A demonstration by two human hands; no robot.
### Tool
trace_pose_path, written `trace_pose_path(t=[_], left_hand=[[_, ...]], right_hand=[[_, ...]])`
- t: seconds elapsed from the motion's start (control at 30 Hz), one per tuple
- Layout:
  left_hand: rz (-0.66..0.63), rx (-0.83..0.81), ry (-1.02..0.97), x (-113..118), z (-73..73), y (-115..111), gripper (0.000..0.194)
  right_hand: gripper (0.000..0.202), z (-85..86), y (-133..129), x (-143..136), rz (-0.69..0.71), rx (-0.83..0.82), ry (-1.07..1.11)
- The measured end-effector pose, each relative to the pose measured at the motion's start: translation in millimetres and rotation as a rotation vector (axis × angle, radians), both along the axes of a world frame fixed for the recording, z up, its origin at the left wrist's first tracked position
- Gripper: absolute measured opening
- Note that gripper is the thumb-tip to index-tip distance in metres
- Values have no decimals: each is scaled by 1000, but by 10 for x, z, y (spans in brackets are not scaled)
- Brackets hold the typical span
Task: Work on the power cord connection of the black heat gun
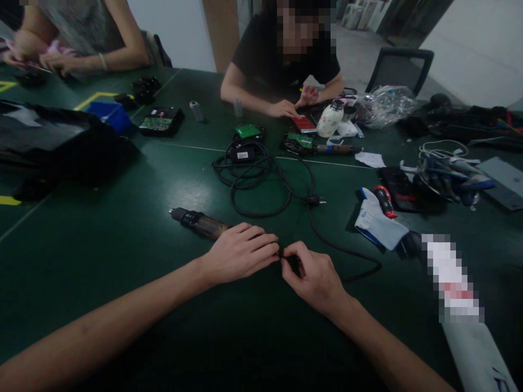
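A dark electric screwdriver (204, 224) lies on the green table, its tip toward the left. My left hand (241, 251) is closed over the rear part of its body and hides it. At the tool's rear end, my right hand (312, 272) is closed in a pinch, thumb against forefinger, close to the left fingertips. Whatever those fingers hold is hidden, apart from a small dark bit between the hands. A black cable (347, 249) loops round on the right and passes behind my right hand.
Beyond my hands lie the coiled cord with a power adapter (242, 155) and a plug (314, 200). A second screwdriver (335, 149) and circuit boards (247, 130) lie farther back. To the right are a glove (378, 223) and a red-black handle (385, 201). A co-worker (261, 65) sits opposite.
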State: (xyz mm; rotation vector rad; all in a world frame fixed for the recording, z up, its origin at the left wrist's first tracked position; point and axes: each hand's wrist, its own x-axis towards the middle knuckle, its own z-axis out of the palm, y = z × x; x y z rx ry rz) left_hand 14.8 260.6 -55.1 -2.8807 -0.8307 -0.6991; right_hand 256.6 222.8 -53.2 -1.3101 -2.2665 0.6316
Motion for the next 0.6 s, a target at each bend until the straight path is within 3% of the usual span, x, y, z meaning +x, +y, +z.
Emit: trace_pose_path(t=[0.6], left_hand=[[-23, -24, -12, -2, 13, -7, 22]], right_hand=[[9, -23, 0, 10, 1, -17, 21]])
